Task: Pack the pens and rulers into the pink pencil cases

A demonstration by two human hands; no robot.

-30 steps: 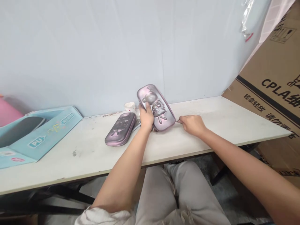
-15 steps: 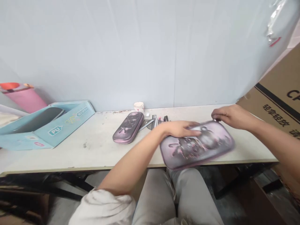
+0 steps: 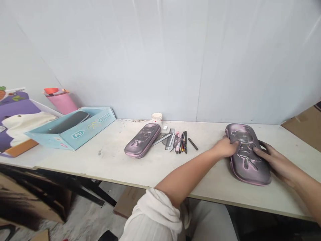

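Observation:
A dark purple-pink pencil case (image 3: pixel 244 164) with an embossed figure is at the right of the table, both hands around it. My left hand (image 3: pixel 225 146) grips its left edge, thumb on the lid. From the other side my right hand (image 3: pixel 272 160) holds the right edge, its thumb also on top and its other fingers partly hidden. A second, matching pencil case (image 3: pixel 142 140) lies shut near the middle of the table. Beside that one are a clear ruler (image 3: pixel 170 139), several pens (image 3: pixel 184 142) and a single black stick-like pen (image 3: pixel 193 144).
A light blue box (image 3: pixel 87 130) holding a dark case (image 3: pixel 71 122) stands at the left, near a pink pouch (image 3: pixel 61 102) and a purple item (image 3: pixel 15 108). A small white cup (image 3: pixel 156 117) is by the wall. Cardboard (image 3: pixel 307 124) leans at the right.
The pencil case in my hands has moved right and turned from lying crosswise to lengthwise. My right hand went from its top corner to its right side. The view has shifted.

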